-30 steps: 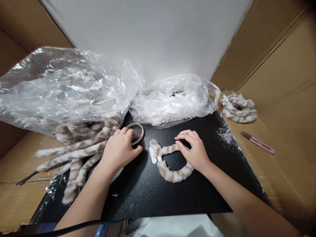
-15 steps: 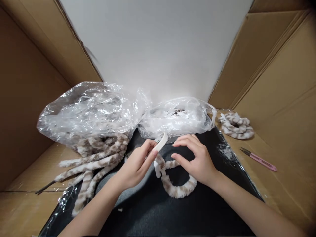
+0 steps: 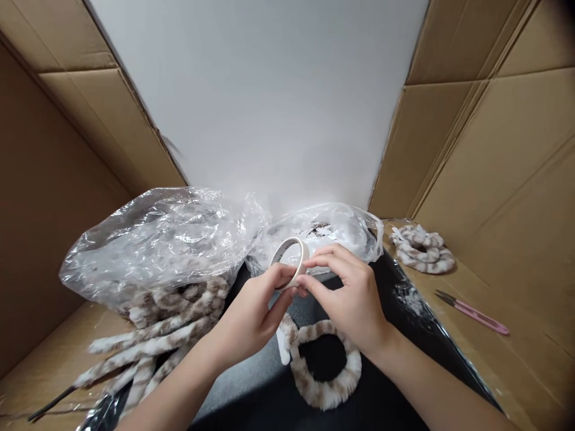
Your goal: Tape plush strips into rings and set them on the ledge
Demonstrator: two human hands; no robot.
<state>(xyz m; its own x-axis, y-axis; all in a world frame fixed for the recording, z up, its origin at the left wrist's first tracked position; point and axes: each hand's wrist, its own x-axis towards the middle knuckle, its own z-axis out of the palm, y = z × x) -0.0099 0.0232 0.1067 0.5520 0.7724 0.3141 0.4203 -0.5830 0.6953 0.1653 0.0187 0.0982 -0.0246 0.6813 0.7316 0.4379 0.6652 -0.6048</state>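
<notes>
A narrow roll of white tape (image 3: 302,263) is raised over the black work surface, its round opening turned partly toward me. My left hand (image 3: 258,305) pinches its lower edge between thumb and fingers. On the roll's right side, the thumb and fingertips of my right hand (image 3: 353,293) press together against the tape; whether they grip a loose end is too small to tell. Below both hands lies a fluffy white-and-brown ring (image 3: 330,395), with a white tag (image 3: 284,344) at its upper left.
Fluffy striped strips (image 3: 148,341) spill from a clear plastic bag (image 3: 157,239) at left. Another plastic bag (image 3: 354,224) stands behind my hands. On the right are stacked fluffy rings (image 3: 426,254) and pink-handled thread snips (image 3: 478,316). Cardboard walls (image 3: 507,149) flank the area.
My right hand has come in from the right and its fingers now touch the tape roll. The roll has turned to show more of its opening. The view has tilted upward.
</notes>
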